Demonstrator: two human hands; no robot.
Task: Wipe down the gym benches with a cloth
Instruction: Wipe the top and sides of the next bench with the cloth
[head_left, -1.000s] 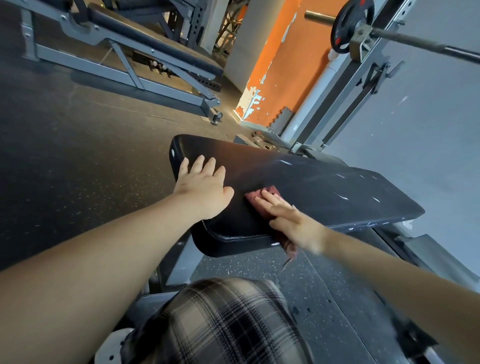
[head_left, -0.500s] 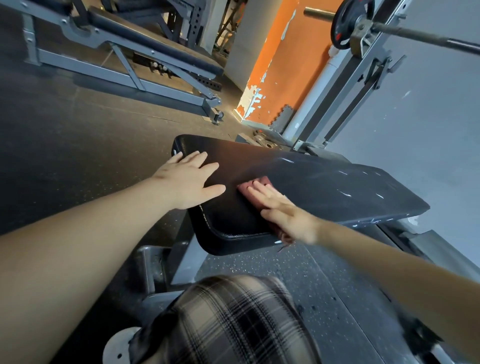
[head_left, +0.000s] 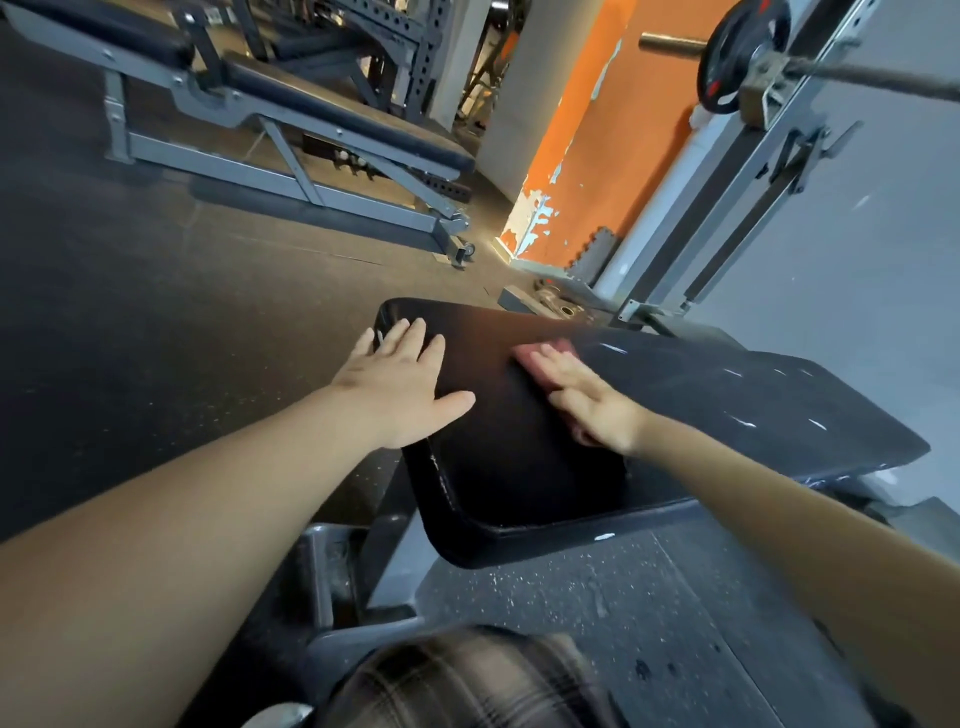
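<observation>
left hand (head_left: 400, 384): flat, palm down, fingers straight and slightly spread, thumb out to the side. it presses on the left part of the black padded vinyl tabletop (head_left: 519, 467) of the gym bench, with its fingertips close to the far left corner of the pad.

right hand (head_left: 592, 400): flat, palm down, fingers straight and close together. it presses on the folded pink-red cloth (head_left: 556, 347), which lies on the tabletop directly under the palm and fingers. the cloth's edge shows just past the fingertips, and a small part shows beside the wrist.

the two hands are near each other but apart, with bare black pad between them. to the right of the right hand, the tabletop carries pale scuff marks.

beyond the left hand, across the dark speckled rubber floor (head_left: 130, 338), stands a grey steel-framed adjustable bench with black pads (head_left: 337, 124). above and beyond the right hand, a steel barbell with a round black weight plate (head_left: 727, 67) rests on a grey rack. beyond both sets of fingertips stands an orange wall with peeling paint (head_left: 597, 156).
</observation>
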